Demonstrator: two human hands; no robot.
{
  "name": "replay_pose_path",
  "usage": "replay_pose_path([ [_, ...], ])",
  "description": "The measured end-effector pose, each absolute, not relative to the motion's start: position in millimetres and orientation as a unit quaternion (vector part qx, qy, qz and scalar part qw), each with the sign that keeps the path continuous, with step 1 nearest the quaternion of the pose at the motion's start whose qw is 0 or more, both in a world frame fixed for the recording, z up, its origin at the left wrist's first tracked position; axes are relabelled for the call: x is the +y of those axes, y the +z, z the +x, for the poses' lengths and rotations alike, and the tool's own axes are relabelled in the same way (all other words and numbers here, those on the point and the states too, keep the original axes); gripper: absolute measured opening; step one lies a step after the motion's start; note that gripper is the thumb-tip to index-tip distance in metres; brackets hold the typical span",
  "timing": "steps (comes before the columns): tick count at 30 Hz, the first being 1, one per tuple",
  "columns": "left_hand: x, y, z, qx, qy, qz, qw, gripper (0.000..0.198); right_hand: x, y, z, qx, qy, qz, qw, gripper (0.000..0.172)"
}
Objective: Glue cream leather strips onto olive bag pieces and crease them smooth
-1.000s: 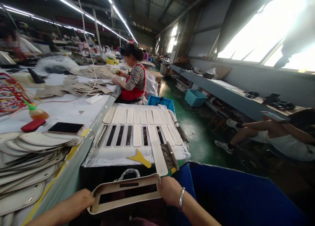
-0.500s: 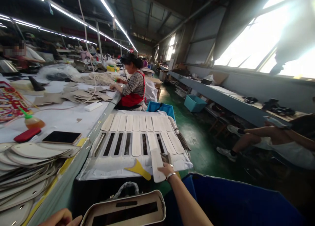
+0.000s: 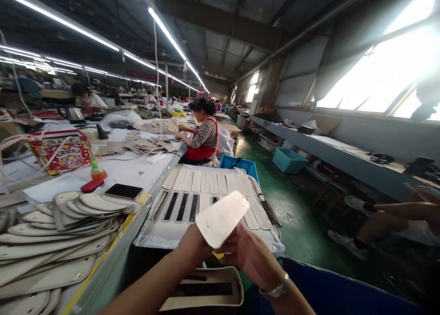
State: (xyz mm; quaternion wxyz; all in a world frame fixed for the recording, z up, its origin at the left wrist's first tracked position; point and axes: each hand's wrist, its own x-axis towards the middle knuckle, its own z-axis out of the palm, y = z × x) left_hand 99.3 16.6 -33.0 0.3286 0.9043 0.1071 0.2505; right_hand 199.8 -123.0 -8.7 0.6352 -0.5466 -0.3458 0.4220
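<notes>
Both my hands hold up one cream strip (image 3: 222, 218) in front of me, its flat face toward the camera. My left hand (image 3: 192, 247) grips its lower left end. My right hand (image 3: 248, 254), with a bracelet at the wrist, pinches its lower right edge. Below my hands lies a cream panel with a long dark slot (image 3: 205, 291). Beyond the strip a tray (image 3: 156, 230) carries rows of similar cream strips and some black ones.
A long work table (image 3: 117, 173) on the left bears stacked cream panels (image 3: 58, 228), a phone (image 3: 124, 191), a red case and a glue bottle. A seated worker in a red apron (image 3: 203, 138) works farther along. A blue bin (image 3: 330, 287) is at lower right; a person's legs stretch in from the right.
My right hand picked a cream strip off the tray and raised it. My left hand let go of the slotted panel and joined the right on the strip. The camera tilted up.
</notes>
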Motion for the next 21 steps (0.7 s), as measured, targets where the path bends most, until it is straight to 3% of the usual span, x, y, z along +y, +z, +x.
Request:
replay_pose_path([
  [2,31.7,-19.7,81.5,0.107,0.241,0.870,0.417,0.041,-143.0,1.4,211.3,-0.459,0.232,-0.661,0.546,0.047],
  [4,45.2,-6.6,64.4,0.113,0.194,0.845,0.486,0.042,-154.0,5.6,224.8,-0.543,0.020,-0.724,0.425,0.073],
  [6,53.8,4.3,54.1,0.122,0.145,0.835,0.517,0.043,-152.4,3.2,232.9,-0.618,-0.049,-0.724,0.304,0.099],
  [7,56.1,8.2,51.8,0.128,0.124,0.832,0.525,0.044,-147.6,-0.1,234.4,-0.652,-0.031,-0.712,0.259,0.103],
  [12,58.0,13.0,51.7,0.155,0.043,0.827,0.539,0.044,-116.7,-18.9,230.2,-0.667,0.071,-0.709,0.216,0.089],
  [16,56.9,13.4,38.4,0.154,0.052,0.844,0.511,0.046,-109.3,-27.9,223.8,-0.681,0.033,-0.702,0.204,0.067],
  [21,50.5,13.0,11.6,0.128,-0.024,0.901,0.415,0.062,-110.5,-50.1,213.7,-0.648,-0.012,-0.715,0.261,0.053],
])
